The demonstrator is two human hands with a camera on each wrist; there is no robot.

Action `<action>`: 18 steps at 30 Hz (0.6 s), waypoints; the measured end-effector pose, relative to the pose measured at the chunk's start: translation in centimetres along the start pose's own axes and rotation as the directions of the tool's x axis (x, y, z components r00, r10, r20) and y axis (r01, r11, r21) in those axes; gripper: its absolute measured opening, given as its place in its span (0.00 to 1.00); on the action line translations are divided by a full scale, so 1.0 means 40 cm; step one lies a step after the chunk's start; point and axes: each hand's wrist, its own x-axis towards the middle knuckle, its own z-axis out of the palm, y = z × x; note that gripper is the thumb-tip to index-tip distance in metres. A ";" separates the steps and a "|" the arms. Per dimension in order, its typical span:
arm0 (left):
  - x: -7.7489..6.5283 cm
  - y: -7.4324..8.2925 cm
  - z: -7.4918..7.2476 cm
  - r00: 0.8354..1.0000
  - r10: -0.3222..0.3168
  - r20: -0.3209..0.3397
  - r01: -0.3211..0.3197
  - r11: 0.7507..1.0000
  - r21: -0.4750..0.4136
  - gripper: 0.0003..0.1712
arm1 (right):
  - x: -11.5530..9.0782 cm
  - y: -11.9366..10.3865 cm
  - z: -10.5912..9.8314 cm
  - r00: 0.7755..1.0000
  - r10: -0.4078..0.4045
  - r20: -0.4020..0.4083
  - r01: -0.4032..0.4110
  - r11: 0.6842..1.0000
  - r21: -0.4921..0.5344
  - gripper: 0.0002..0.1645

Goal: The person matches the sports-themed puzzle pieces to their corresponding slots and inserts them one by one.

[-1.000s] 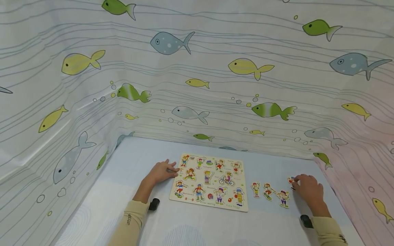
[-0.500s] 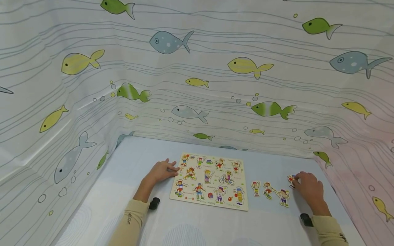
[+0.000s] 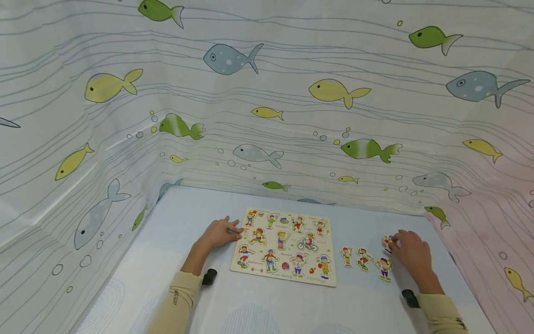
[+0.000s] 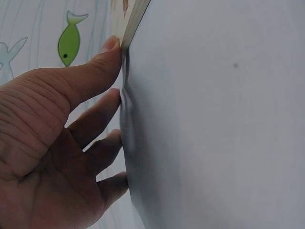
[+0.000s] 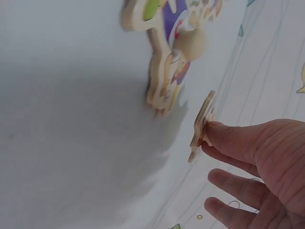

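A wooden puzzle board [image 3: 259, 253] with several cartoon sports figures lies on the table. At its left side rests my left hand [image 3: 219, 233]; in the left wrist view the thumb [image 4: 97, 71] touches the board's edge and the other fingers touch the table surface. My right hand [image 3: 412, 250] pinches a small figure-shaped puzzle piece [image 3: 387, 244] between thumb and index finger. The right wrist view shows this piece [image 5: 202, 124] edge-on and tilted, its printed face mostly hidden. Nearby in that view lies a thick wooden piece with a round knob [image 5: 191, 45].
Three loose figure pieces lie right of the board: one in green [image 3: 346, 257], one on a skateboard [image 3: 363, 259], and one in purple [image 3: 384, 269] closest to my right hand. A fish-patterned sheet [image 3: 292, 153] rises behind and at both sides of the table [image 3: 200, 306].
My right hand has shifted a little to the left and away from me, carrying the pinched puzzle piece along. The left hand and the board stay put.
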 end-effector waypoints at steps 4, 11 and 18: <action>0.002 -0.004 0.002 1.000 -0.012 0.002 0.012 1.000 0.011 0.16 | -0.003 -0.020 -0.004 1.000 -0.010 -0.004 0.011 1.000 0.008 0.09; 0.005 -0.008 0.003 1.000 -0.010 -0.004 0.010 1.000 0.014 0.16 | -0.014 -0.073 0.005 0.998 -0.041 0.036 0.042 0.999 -0.007 0.11; 0.001 -0.001 0.000 1.000 -0.003 -0.003 0.003 1.000 0.010 0.16 | -0.031 -0.137 0.011 0.994 -0.108 0.029 0.108 0.994 -0.005 0.10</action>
